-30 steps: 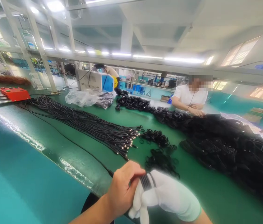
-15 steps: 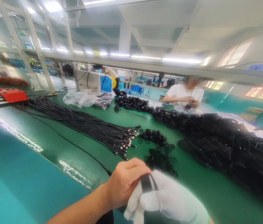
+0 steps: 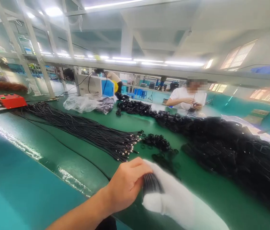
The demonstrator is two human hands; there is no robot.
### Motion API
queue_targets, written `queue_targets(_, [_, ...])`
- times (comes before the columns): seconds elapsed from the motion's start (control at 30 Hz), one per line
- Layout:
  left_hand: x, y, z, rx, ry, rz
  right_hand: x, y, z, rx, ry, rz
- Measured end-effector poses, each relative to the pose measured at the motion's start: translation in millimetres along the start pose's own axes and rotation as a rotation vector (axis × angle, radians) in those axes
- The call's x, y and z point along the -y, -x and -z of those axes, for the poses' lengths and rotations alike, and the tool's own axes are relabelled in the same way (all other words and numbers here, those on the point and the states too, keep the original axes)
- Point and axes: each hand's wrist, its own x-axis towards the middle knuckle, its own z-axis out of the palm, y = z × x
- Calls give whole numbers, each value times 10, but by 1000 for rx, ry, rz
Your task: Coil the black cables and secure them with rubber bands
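A black cable wound into a small coil (image 3: 152, 184) is between my two hands at the bottom middle. My bare left hand (image 3: 128, 183) pinches the coil's upper left side, fingers closed. My right hand (image 3: 163, 195), in a white glove, wraps round the coil from the right, its thumb across the front; the glove is slightly smeared by motion. One cable strand (image 3: 92, 163) runs from behind my left hand back to the long bundle of black cables (image 3: 77, 127), whose metal plug ends lie just beyond my hands. Small black rings (image 3: 157, 142) lie in a heap ahead.
A big pile of coiled black cables (image 3: 233, 150) covers the right side of the green table (image 3: 72, 169). At the left stands a red box with buttons (image 3: 11, 101). Clear plastic bags (image 3: 82, 103) lie near a white-and-blue machine (image 3: 96, 86). Across the table, a person (image 3: 185, 99) handles a cable.
The coil has turned, showing more of its strands. My gloved right hand has shifted its fingers round it and now points more up and left. My left hand has risen slightly.
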Motion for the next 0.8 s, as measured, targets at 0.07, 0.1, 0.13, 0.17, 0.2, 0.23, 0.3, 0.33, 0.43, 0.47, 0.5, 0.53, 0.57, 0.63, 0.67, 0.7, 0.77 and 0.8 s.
queue_targets(0.07, [9, -16, -16, -10, 22, 23, -57, -86, -59, 29, -30, 18])
queue_targets(0.1, [5, -25, -18, -18, 30, 48, -94, -124, -70, 39, -49, 19])
queue_targets(0.13, [-2, -35, -18, -25, 32, 88, -137, -156, -69, 53, -88, 12])
queue_targets(0.17, [-10, -47, -14, -33, 30, 142, -186, -183, -58, 79, -149, 0])
queue_targets(0.2, [-15, -60, -8, -42, 32, 207, -238, -205, -38, 116, -231, -18])
queue_targets(0.23, [-17, -75, -1, -48, 43, 278, -291, -223, -15, 160, -326, -36])
queue_targets(0.3, [0, -106, 7, -44, 83, 406, -393, -251, 33, 233, -486, -61])
queue_targets(0.33, [18, -122, 5, -38, 100, 449, -439, -263, 51, 247, -520, -69])
queue_targets(0.43, [89, -162, -27, -38, 68, 500, -542, -295, 79, 221, -529, -84])
queue_targets(0.47, [112, -172, -45, -49, 47, 506, -565, -304, 82, 203, -527, -88])
queue_targets(0.5, [132, -180, -66, -61, 43, 516, -583, -311, 84, 186, -527, -88])
queue_targets(0.53, [150, -185, -88, -71, 62, 532, -596, -316, 85, 170, -528, -84])
queue_targets(0.57, [164, -188, -111, -75, 104, 556, -604, -319, 86, 161, -528, -79])
queue_targets(0.63, [186, -189, -156, -76, 210, 618, -605, -316, 87, 153, -518, -78])
queue_targets(0.67, [196, -187, -176, -78, 252, 647, -600, -312, 85, 145, -511, -81])
queue_targets(0.7, [206, -184, -192, -80, 278, 670, -592, -305, 80, 136, -504, -85])
queue_targets(0.77, [227, -172, -211, -84, 284, 691, -571, -291, 65, 122, -492, -101])
queue_targets(0.8, [236, -165, -212, -83, 282, 692, -560, -285, 56, 118, -490, -108])
